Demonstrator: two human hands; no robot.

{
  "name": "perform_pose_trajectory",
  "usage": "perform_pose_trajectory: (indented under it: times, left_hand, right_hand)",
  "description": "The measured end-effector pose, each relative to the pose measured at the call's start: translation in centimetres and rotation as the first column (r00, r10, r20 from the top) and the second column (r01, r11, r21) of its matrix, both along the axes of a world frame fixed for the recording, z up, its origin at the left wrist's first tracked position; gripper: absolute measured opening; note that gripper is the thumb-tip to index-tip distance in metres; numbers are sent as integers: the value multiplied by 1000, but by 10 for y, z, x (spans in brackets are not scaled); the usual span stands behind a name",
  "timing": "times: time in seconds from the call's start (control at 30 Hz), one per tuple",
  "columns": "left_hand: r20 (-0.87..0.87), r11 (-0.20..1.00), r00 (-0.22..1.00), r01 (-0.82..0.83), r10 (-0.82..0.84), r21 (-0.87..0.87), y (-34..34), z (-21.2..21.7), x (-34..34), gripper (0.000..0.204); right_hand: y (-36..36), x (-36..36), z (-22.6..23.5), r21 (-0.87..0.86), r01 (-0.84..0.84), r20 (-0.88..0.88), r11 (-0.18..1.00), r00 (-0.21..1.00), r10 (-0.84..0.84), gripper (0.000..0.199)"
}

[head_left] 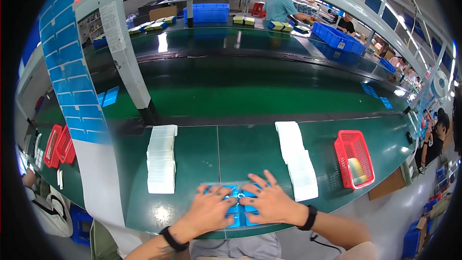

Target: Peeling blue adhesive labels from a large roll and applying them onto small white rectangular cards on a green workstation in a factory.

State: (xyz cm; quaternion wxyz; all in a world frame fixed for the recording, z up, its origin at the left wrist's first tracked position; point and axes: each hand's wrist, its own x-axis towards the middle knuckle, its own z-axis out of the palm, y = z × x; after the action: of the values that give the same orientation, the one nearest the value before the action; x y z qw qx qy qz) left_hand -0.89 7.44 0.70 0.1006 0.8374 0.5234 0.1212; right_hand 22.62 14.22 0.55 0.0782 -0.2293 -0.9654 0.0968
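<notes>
Several glossy blue film pieces (233,220) lie on the green worktable in front of me, partly hidden under both hands. My left hand (207,210) rests on the left pieces with its fingers apart and bent slightly. Over the right pieces, my right hand (275,203) has its fingers spread, thumb and fingertips near the middle gap. Neither hand visibly grips anything. Beyond the left hand lies an overlapping column of thin white sheets (161,163). A second white column (301,171) sits just beyond the right hand.
A red plastic basket (340,163) with a yellowish flat piece stands at the right. A grey post (126,58) and a hanging strip of blue film (72,77) rise at the left. Past the table's far edge runs a green conveyor belt (240,94). Other people work farther off.
</notes>
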Motion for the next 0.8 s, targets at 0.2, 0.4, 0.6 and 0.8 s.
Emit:
perform_pose_trajectory:
  times: [0.2,0.4,0.6,0.8]
  left_hand:
    - [55,998,998,-24,20,65,-27,2,-14,47]
    - [195,904,883,-413,427,-110,-93,-9,-26,83]
    - [214,869,843,-468,494,-161,-95,-31,-18,103]
    - [210,838,818,-484,536,-254,-90,-22,-24,105]
  right_hand:
    - [-13,19,12,-10,160,-176,987,971,-159,38]
    - [-28,48,5,-479,658,125,581,706,-697,38]
    - [-28,41,23,-714,492,-72,498,656,-751,34]
    - [-47,-30,137,-677,218,-228,703,846,-483,27]
